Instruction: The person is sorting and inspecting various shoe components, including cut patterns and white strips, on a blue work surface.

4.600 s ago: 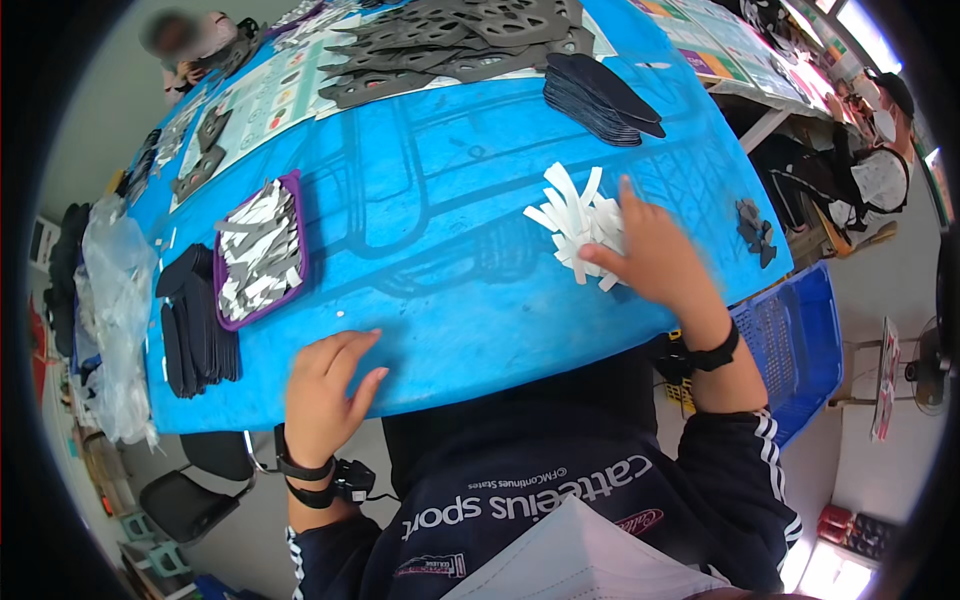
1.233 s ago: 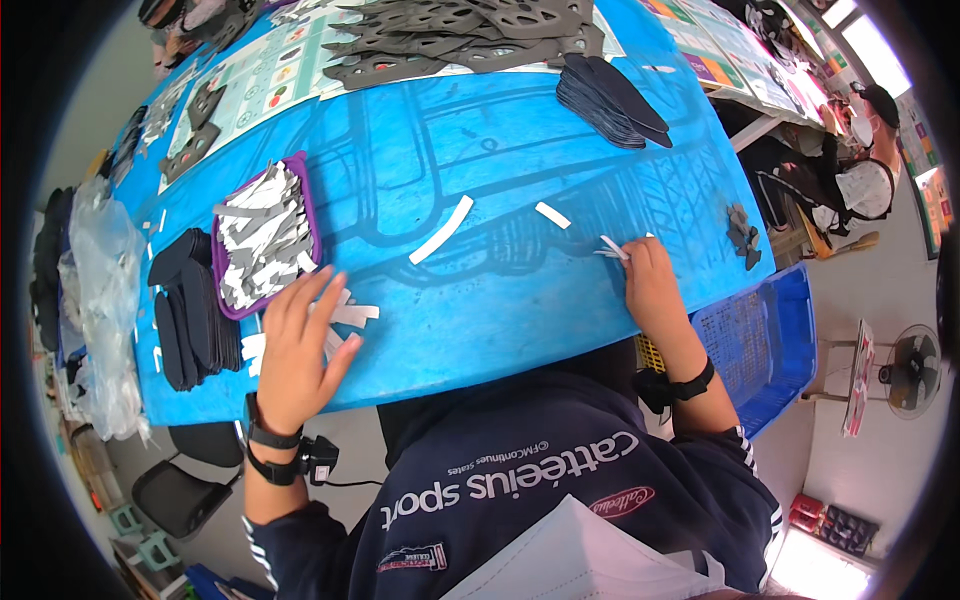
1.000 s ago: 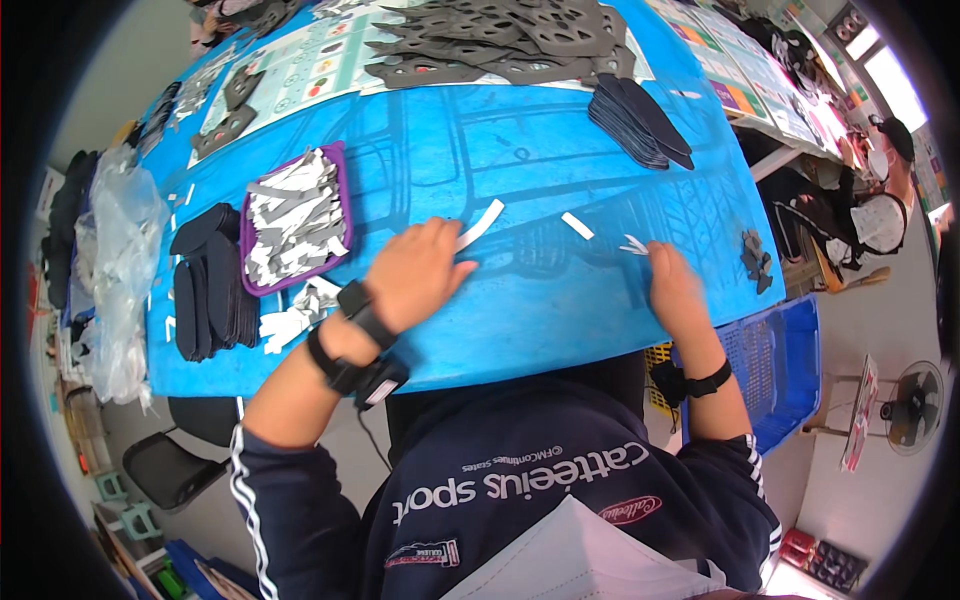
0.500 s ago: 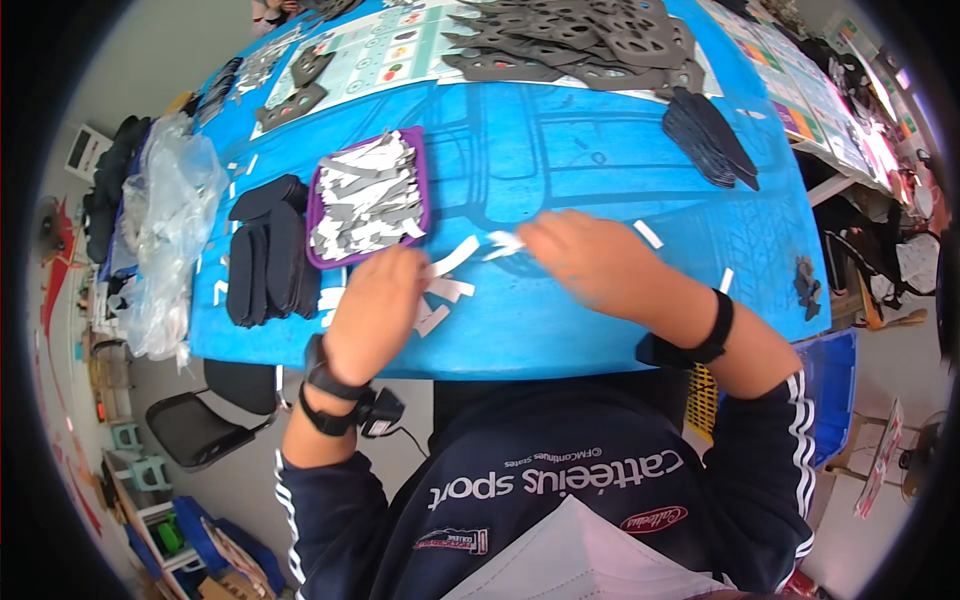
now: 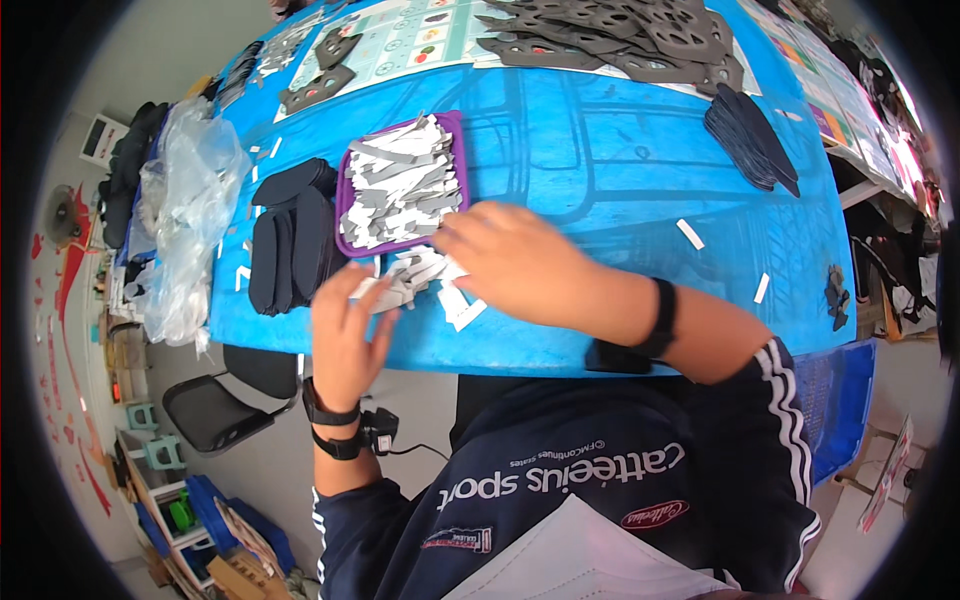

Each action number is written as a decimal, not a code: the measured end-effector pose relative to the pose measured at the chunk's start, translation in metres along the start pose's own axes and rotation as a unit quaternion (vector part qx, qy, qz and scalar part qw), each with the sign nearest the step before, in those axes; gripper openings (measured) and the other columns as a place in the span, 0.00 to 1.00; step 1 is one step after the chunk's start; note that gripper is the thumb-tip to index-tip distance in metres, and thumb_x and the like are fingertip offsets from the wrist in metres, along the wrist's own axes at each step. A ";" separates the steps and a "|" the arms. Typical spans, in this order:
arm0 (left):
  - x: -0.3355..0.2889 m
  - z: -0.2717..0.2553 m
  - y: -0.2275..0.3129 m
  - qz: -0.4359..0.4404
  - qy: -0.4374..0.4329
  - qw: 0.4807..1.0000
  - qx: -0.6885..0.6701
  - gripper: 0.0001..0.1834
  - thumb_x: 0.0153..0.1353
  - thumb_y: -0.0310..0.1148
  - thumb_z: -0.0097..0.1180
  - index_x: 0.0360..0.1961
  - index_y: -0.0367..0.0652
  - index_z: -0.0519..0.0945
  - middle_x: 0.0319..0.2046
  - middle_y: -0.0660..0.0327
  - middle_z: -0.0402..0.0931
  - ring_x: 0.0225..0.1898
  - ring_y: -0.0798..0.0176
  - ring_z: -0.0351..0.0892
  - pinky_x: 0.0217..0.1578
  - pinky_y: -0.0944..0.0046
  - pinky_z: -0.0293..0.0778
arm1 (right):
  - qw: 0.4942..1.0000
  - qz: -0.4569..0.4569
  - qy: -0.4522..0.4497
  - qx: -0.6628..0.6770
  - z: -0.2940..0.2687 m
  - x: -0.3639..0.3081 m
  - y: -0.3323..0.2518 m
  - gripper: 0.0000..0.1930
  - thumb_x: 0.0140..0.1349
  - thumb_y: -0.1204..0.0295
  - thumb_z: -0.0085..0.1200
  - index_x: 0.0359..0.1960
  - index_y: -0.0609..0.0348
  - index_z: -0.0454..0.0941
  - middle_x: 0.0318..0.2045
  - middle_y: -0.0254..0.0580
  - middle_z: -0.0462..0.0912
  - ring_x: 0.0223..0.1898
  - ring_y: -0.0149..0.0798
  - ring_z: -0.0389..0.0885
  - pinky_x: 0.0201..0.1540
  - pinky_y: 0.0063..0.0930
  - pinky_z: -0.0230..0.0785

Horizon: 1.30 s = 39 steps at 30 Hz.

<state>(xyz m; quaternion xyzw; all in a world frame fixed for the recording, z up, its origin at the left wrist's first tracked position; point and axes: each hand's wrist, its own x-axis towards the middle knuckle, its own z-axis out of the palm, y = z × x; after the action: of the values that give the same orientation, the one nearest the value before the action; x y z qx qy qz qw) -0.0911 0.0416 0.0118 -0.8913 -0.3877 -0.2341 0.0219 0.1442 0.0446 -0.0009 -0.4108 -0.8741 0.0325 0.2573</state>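
Note:
A pile of white and grey strips (image 5: 412, 277) lies on the blue table between my hands, just below a purple basket (image 5: 463, 165) filled with similar strips. To the left of the pile, my left hand (image 5: 345, 325) is open, thumb and fingers apart, fingertips touching its edge. My right hand (image 5: 515, 262) comes over the pile from the right, back upward. Its fingers are bent and closed on white strips near the basket's lower right corner; its fingertips are partly hidden. One white piece (image 5: 462, 308) lies below this hand.
Dark sole-shaped pads (image 5: 290, 245) are stacked left of the basket, with a clear plastic bag (image 5: 190, 220) beyond. Grey cut-out pieces (image 5: 620, 40) are heaped at the back. More dark pads (image 5: 750, 140) lie at right, and single white strips (image 5: 690, 234) are scattered about.
My right hand has moved left, from the bare table to the strips below the basket. My left hand has shifted down and left, its fingers spreading. The strips are now bunched together.

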 end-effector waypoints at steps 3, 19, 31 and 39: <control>0.003 0.006 0.022 0.124 -0.114 0.984 -0.066 0.22 0.47 0.33 0.59 0.47 0.47 0.73 0.52 0.58 0.65 0.54 0.52 0.63 0.53 0.53 0.60 | 0.993 0.111 -0.022 -0.032 -0.042 -0.046 0.029 0.21 0.49 0.67 0.56 0.45 0.61 0.68 0.43 0.45 0.70 0.44 0.47 0.69 0.46 0.35 0.64; 0.023 0.074 0.026 0.117 -0.100 0.988 0.019 0.18 0.47 0.26 0.50 0.43 0.46 0.75 0.43 0.61 0.73 0.48 0.57 0.69 0.49 0.57 0.64 | 0.947 0.315 -0.068 -0.016 -0.064 -0.154 0.090 0.06 0.55 0.74 0.49 0.31 0.63 0.69 0.31 0.50 0.73 0.35 0.52 0.71 0.37 0.39 0.64; -0.021 0.028 0.009 -0.092 0.011 0.996 -0.004 0.36 0.46 0.44 0.61 0.55 0.41 0.65 0.55 0.50 0.61 0.55 0.45 0.60 0.55 0.50 0.55 | 1.000 0.015 -0.017 0.009 -0.032 -0.050 0.023 0.05 0.47 0.78 0.46 0.28 0.60 0.68 0.26 0.43 0.71 0.31 0.44 0.74 0.31 0.33 0.68; -0.046 0.041 -0.021 -0.173 0.000 0.985 -0.025 0.35 0.52 0.43 0.56 0.57 0.34 0.60 0.55 0.39 0.57 0.55 0.38 0.59 0.54 0.50 0.56 | 0.998 -0.013 -0.058 0.036 0.030 -0.011 0.004 0.07 0.48 0.76 0.49 0.30 0.61 0.69 0.27 0.41 0.71 0.32 0.42 0.74 0.33 0.34 0.69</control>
<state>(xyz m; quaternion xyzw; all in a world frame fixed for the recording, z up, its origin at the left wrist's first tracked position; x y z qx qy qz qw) -0.1170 0.0337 -0.0476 -0.8109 -0.5304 -0.2439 -0.0408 0.1380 0.0439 -0.0326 -0.3871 -0.8912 0.0841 0.2211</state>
